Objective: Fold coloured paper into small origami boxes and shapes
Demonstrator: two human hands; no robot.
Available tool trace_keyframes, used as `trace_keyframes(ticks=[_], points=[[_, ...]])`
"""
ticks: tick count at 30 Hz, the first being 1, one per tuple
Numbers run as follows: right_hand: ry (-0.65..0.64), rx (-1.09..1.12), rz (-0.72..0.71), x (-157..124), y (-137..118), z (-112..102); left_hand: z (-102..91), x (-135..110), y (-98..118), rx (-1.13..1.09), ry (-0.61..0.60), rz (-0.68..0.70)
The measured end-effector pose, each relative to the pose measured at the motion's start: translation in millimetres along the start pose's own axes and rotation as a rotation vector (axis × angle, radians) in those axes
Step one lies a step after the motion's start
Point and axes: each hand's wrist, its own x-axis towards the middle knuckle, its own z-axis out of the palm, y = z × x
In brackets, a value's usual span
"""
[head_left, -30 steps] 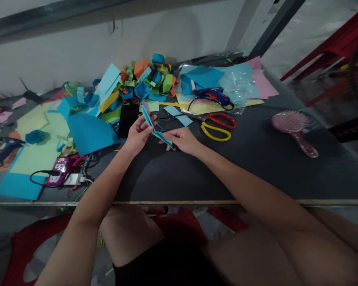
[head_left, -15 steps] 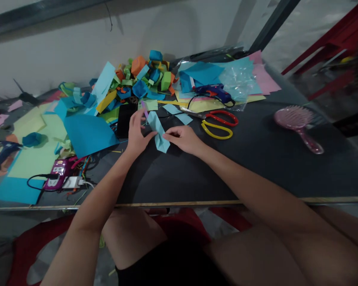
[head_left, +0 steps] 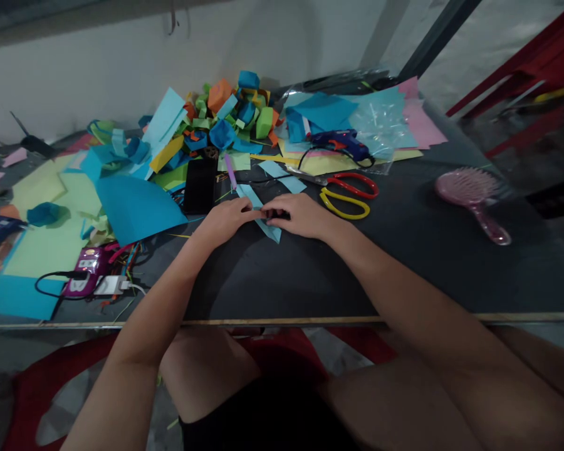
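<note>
A light-blue strip of folded paper (head_left: 270, 232) lies slantwise on the dark table, partly covered by my fingers. My left hand (head_left: 229, 219) is closed on its left side, thumb and fingers pinching near the middle. From the right, my right hand (head_left: 301, 215) grips the same paper, its fingers curled and close to the left fingertips. Just beyond the paper are a purple stick (head_left: 230, 171) and another light-blue paper piece (head_left: 282, 176). Scissors (head_left: 345, 194) with one red and one yellow handle lie to the right of my right hand.
A black phone (head_left: 200, 186) lies beyond my left hand. Folded coloured paper pieces (head_left: 222, 134) are heaped at the back. A blue glue gun (head_left: 343, 144) rests on paper sheets. At right lies a pink hairbrush (head_left: 467, 188); at left, a purple device with a cable (head_left: 87, 269).
Both hands have brought the paper down flatter against the table and closed in over it. The purple stick, earlier partly behind the left fingers, now shows fully. The view has shifted slightly.
</note>
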Motion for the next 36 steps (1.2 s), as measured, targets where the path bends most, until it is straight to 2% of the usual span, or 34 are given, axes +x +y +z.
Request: trace_keyframes(ticks=[3, 7, 12, 20, 26, 31, 36], points=[[0.008, 0.089, 0.038, 0, 2, -1, 1.3, 0, 1, -0.012, 0.026, 0.001], [0.033, 0.161, 0.062, -1, 4, 1, 7.8, 3, 2, -0.117, 0.129, 0.003], [0.093, 0.157, 0.014, -2, 12, 3, 14.5, 8, 2, -0.317, 0.227, -0.018], [0.099, 0.007, -0.095, 0, 11, 13, 14.8, 3, -11, -0.304, 0.11, 0.005], [-0.001, -0.101, -0.091, 2, 1, 18, 17.0, -5, -16, -0.312, 0.158, -0.008], [-0.078, -0.141, -0.126, 9, 6, 14, 15.2, -7, -14, -0.355, 0.099, -0.041], [-0.126, -0.158, -0.217, 31, 15, 4, 12.9, -6, -13, -0.376, 0.096, -0.047]])
